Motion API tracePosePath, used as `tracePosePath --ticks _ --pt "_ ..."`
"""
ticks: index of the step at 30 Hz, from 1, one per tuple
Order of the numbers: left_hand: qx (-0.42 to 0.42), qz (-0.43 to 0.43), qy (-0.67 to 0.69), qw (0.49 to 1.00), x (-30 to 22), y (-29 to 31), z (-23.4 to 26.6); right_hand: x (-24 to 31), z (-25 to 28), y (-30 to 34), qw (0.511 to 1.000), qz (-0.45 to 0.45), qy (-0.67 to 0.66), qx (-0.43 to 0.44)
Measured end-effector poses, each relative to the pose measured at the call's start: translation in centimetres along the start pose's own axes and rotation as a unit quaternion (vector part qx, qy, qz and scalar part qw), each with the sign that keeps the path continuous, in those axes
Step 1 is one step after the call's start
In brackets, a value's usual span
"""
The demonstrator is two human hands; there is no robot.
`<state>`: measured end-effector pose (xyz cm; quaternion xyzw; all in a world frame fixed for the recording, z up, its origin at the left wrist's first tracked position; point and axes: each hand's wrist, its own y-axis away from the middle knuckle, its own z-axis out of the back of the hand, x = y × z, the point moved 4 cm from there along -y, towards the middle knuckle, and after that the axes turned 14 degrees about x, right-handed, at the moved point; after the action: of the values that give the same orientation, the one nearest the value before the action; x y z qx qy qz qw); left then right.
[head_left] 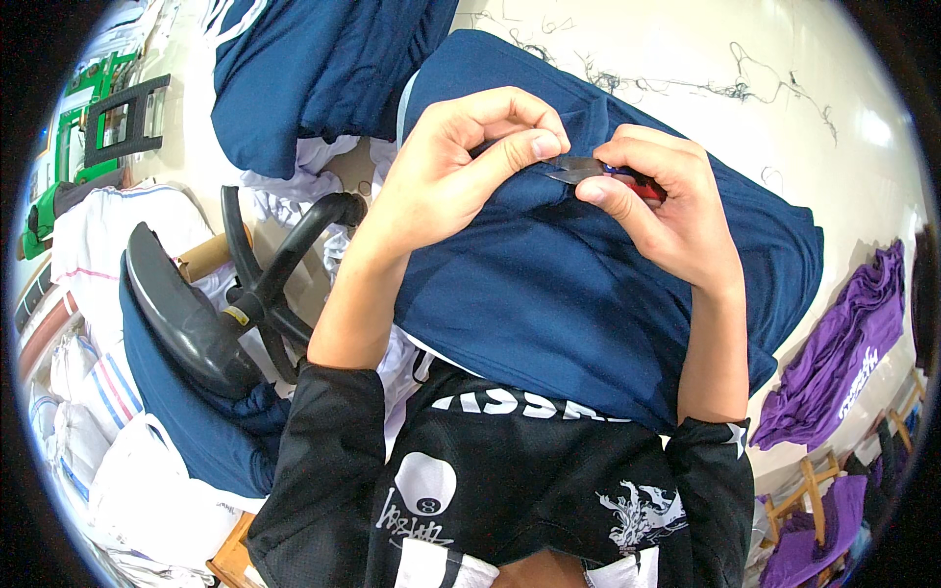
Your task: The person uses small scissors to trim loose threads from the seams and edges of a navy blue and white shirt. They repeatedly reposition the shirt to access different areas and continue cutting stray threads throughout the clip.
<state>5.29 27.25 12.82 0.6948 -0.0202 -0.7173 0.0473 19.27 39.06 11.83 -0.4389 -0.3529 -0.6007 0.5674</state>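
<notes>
A navy blue garment point(529, 284) is spread over my lap and beyond it toward the floor. Above its upper part, my left hand point(480, 147) is closed, thumb pressed against the curled fingers; whatever it pinches is too small or hidden to make out. My right hand point(676, 196) grips a pair of thread snips point(578, 171) with metal blades and a partly visible red and dark handle. The blades point left, close to my left fingertips and just above the cloth.
More navy cloth point(314, 78) lies at the far left. An overturned black chair point(196, 314) with a star base stands at left, near white fabric and bags point(147, 461). Loose dark threads point(740, 90) litter the pale floor. A purple garment point(843, 343) lies at right.
</notes>
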Motion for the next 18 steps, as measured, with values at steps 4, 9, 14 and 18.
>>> tracePosePath --ticks 4,9,14,18 --pt "0.009 -0.001 0.019 1.0 0.05 -0.02 0.03 -0.04 -0.02 -0.04 1.0 0.005 0.002 0.002" --pt "0.019 0.004 0.031 0.999 0.27 -0.16 0.07 -0.06 0.02 -0.08 1.0 0.012 0.012 0.001" --pt "0.018 0.014 0.04 0.999 0.38 -0.23 0.02 0.15 0.13 -0.26 0.999 0.021 0.018 -0.018" --pt "0.001 0.018 0.015 1.0 0.96 -0.22 0.14 -0.73 -0.11 0.03 0.999 -0.025 -0.018 -0.043"
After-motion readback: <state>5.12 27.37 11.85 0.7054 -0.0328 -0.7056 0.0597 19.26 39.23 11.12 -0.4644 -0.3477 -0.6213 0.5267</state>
